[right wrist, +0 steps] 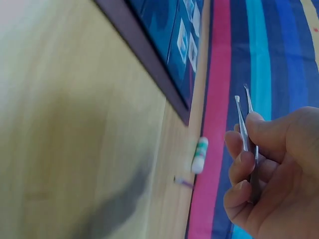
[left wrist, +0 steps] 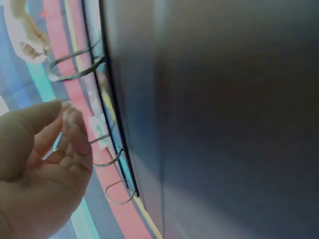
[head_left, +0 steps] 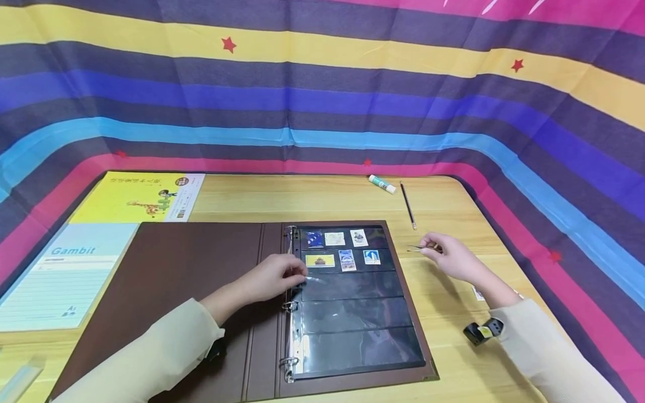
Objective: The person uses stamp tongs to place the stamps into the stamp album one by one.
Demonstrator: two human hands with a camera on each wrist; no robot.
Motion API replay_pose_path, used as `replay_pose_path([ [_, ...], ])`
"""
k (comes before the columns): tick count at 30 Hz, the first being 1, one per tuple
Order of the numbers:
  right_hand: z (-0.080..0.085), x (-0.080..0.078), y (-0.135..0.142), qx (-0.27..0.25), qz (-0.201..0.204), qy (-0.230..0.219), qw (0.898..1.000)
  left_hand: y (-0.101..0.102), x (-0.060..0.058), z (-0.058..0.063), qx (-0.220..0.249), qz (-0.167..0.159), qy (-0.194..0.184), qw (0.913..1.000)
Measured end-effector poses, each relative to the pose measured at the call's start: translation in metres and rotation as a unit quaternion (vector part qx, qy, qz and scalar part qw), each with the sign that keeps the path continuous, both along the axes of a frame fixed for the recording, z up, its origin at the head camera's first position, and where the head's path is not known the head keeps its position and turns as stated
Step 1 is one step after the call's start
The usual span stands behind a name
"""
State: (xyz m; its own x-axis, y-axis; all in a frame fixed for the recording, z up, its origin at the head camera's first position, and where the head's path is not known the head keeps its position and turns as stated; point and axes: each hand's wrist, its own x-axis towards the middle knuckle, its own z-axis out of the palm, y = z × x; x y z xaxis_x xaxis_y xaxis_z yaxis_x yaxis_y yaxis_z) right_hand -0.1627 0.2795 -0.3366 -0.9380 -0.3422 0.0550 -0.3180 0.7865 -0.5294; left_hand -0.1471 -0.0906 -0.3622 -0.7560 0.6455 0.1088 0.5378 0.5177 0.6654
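A brown ring binder lies spread out, with a black stock page on its rings. Several stamps, among them a yellow stamp and a blue-and-white stamp, sit in the page's two upper rows. Over the inner edge of the page, near the third row, hovers my left hand; its fingers are loosely bent, thumb near the forefinger, with nothing visible between them. To the right of the binder, my right hand holds metal tweezers. Their two tips stand apart with nothing between them.
A glue stick and a pencil lie behind the right hand. Another stamp shows partly beneath the right wrist. At left are a yellow booklet and a Gambit notepad. A striped cloth surrounds the table.
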Motion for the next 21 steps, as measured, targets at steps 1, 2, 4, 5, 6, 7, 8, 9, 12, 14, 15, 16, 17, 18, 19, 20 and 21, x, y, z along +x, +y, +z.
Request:
replay_pose_path([
  [1,0.000,0.004,0.005,0.001,-0.007,0.000,1.000,0.000,0.002,-0.001,-0.013,-0.004,0.001,0.9999],
  [2,0.000,0.008,0.011,0.003,-0.012,0.003,1.000,0.001,0.003,-0.003,-0.029,-0.005,0.003,0.9996],
  [4,-0.001,0.015,0.022,0.007,-0.019,0.016,1.000,0.002,0.003,-0.006,-0.056,-0.005,0.004,0.9984],
  [5,-0.001,0.018,0.027,0.010,-0.022,0.021,0.999,0.002,0.003,-0.008,-0.067,-0.004,0.006,0.9977],
  [6,-0.002,0.021,0.032,0.013,-0.024,0.024,0.999,0.003,0.003,-0.009,-0.073,-0.002,0.007,0.9973],
  [7,-0.003,0.024,0.037,0.015,-0.023,0.028,0.999,0.003,0.003,-0.010,-0.078,0.000,0.007,0.9969],
  [8,-0.004,0.027,0.042,0.022,-0.024,0.035,0.999,0.004,0.003,-0.011,-0.084,0.003,0.008,0.9965],
  [9,-0.005,0.029,0.048,0.028,-0.024,0.041,0.999,0.004,0.003,-0.012,-0.087,0.005,0.012,0.9961],
  [12,-0.005,0.038,0.065,0.038,-0.022,0.046,0.998,0.006,0.004,-0.012,-0.089,0.006,0.021,0.9957],
  [14,-0.004,0.043,0.077,0.052,-0.032,0.046,0.997,0.007,0.004,-0.012,-0.094,0.003,0.032,0.9951],
  [15,-0.004,0.046,0.083,0.057,-0.036,0.043,0.997,0.008,0.004,-0.011,-0.096,0.001,0.036,0.9947],
  [16,-0.004,0.048,0.090,0.064,-0.040,0.039,0.996,0.009,0.005,-0.011,-0.096,0.000,0.039,0.9946],
  [17,-0.004,0.050,0.096,0.071,-0.043,0.035,0.996,0.009,0.005,-0.010,-0.097,-0.001,0.043,0.9943],
  [18,-0.005,0.052,0.102,0.078,-0.046,0.033,0.995,0.010,0.005,-0.010,-0.099,-0.002,0.049,0.9939],
  [19,-0.005,0.054,0.107,0.087,-0.050,0.031,0.994,0.010,0.006,-0.010,-0.100,-0.003,0.053,0.9936],
  [20,-0.006,0.056,0.112,0.092,-0.050,0.027,0.994,0.010,0.006,-0.009,-0.099,-0.003,0.057,0.9935],
  [21,-0.007,0.058,0.116,0.098,-0.049,0.025,0.994,0.010,0.007,-0.009,-0.097,-0.004,0.061,0.9934],
])
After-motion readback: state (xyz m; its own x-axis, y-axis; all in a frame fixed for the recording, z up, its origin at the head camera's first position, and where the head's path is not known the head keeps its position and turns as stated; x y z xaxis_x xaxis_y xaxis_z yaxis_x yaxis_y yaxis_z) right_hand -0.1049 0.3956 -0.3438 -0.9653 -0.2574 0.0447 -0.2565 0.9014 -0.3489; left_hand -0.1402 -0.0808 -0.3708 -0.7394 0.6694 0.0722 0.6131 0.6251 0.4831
